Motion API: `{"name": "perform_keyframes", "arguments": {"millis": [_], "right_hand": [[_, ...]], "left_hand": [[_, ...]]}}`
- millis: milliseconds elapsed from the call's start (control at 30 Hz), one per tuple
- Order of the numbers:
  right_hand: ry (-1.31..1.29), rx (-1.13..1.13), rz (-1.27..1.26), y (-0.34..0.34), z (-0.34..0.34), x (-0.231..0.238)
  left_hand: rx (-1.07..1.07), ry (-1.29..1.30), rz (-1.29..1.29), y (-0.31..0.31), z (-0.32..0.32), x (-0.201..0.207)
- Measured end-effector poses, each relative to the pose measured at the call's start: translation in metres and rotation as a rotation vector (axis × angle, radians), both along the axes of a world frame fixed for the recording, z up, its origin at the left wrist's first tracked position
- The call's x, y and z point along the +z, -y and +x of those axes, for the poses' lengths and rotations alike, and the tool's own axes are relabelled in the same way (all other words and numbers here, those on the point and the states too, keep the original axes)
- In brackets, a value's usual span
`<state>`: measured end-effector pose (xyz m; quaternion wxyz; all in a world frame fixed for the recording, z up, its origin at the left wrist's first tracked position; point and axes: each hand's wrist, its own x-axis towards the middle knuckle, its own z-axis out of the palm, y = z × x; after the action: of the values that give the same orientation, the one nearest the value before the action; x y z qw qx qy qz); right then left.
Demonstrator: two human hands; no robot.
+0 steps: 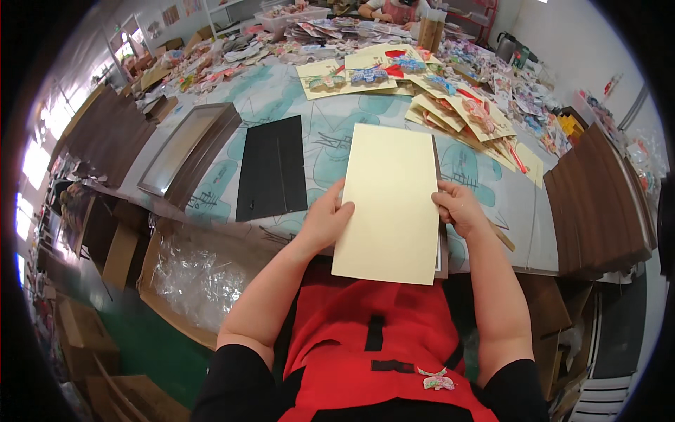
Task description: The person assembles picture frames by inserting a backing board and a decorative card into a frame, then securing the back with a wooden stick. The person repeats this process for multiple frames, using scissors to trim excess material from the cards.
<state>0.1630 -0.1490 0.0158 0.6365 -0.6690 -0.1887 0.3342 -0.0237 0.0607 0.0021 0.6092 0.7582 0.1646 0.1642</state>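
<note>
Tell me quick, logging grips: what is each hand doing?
Left hand: shut on the cream card, left edge.
Right hand: shut on the card's right edge.

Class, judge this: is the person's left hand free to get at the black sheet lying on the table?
Probably yes. The black sheet lies flat just beyond the left hand, with nothing between them, though that hand is holding the cream card.

One plain cream card [391,204], one black sheet [272,167] and one empty brown picture frame [188,149] were counted; two hands [325,219] [460,209] were seen.
</note>
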Motion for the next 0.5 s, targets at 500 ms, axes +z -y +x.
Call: {"name": "perform_keyframes", "arguments": {"millis": [500], "right_hand": [[0.040,-0.125,-0.094,-0.013,0.017,-0.005]], "left_hand": [[0.001,-0.139,0.327,-0.002,0.008,0.007]]}}
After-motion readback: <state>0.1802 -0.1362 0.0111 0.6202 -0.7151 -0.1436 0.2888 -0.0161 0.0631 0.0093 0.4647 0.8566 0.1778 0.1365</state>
